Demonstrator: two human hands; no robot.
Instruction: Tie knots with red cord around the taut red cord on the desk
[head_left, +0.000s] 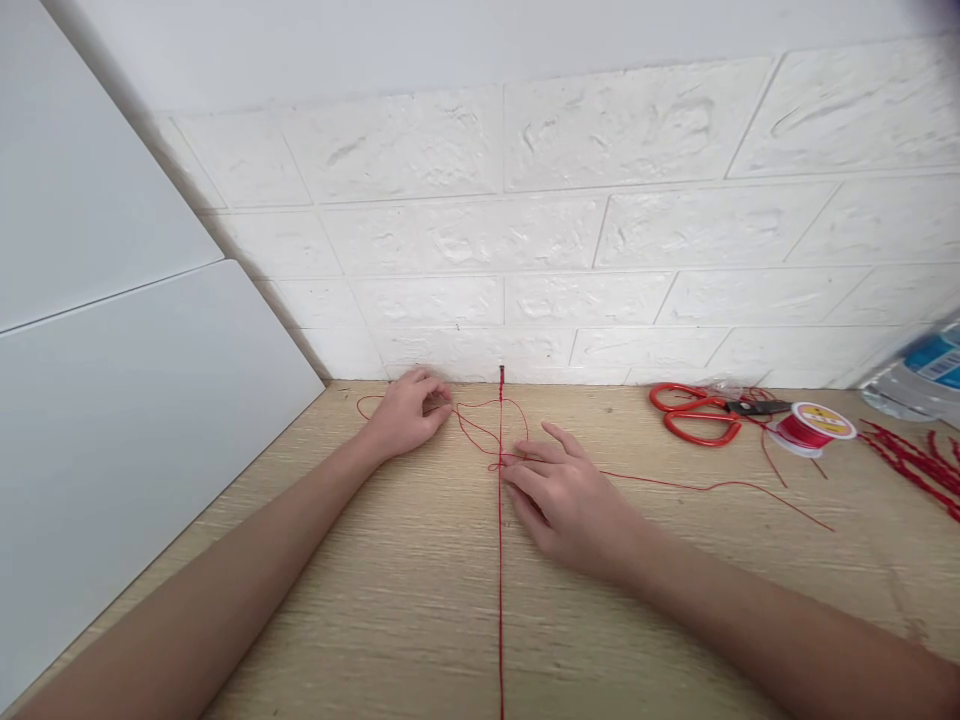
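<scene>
A taut red cord point(500, 600) runs from a small dark fastening point(502, 368) at the wall's foot toward the near edge of the view. Just below that fastening is a short knotted section point(501, 386). Thin red thread spreads in loose loops to both sides of it. To the left, my left hand point(409, 415) has thumb and fingers closed on a loop of the thread. My right hand point(562, 495) lies low beside the taut cord, its thumb and fingertips closed at a small thread crossing; the index finger is partly raised. One loose thread end point(705, 488) trails rightward from beneath it.
Red-handled scissors point(701, 428) lie at the right against a spool of red thread point(806, 432). Further right are braided red cords point(911, 460) and a clear plastic bottle point(911, 385). A white brick-patterned wall point(555, 230) bounds the back, and a white panel point(150, 450) the left.
</scene>
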